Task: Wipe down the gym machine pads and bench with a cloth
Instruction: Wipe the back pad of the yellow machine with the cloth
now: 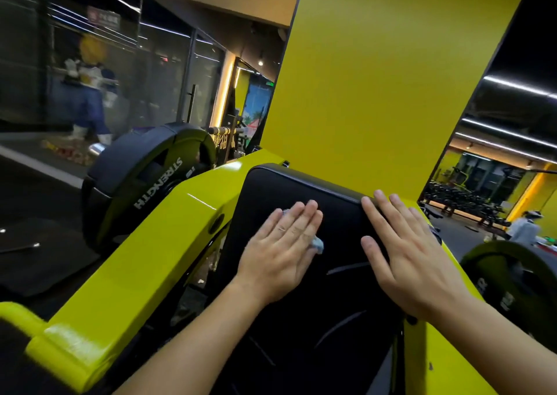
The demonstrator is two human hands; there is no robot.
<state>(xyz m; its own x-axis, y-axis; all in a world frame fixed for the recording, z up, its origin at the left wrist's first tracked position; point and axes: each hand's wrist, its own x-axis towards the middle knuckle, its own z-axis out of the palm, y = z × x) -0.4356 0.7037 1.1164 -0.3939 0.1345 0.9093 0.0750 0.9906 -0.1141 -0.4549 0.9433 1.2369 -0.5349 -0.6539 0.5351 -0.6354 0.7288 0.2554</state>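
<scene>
Head view: looks down on a black pad [301, 201] set between yellow-green frame arms [168, 235].
Left hand [281, 250]: flat, fingers straight and together, pressing a pale blue cloth [319, 244] onto the pad (only small bits of the cloth peek out past the fingers and thumb side).
Right hand [413, 256]: flat and spread, fingers straight, resting on the pad's right part, fingertips at its upper edge; it holds nothing.
Left of the pad: a black weight plate [141, 183] lettered STRENGTH.
Behind the pad: a yellow pillar [385, 78].
</scene>
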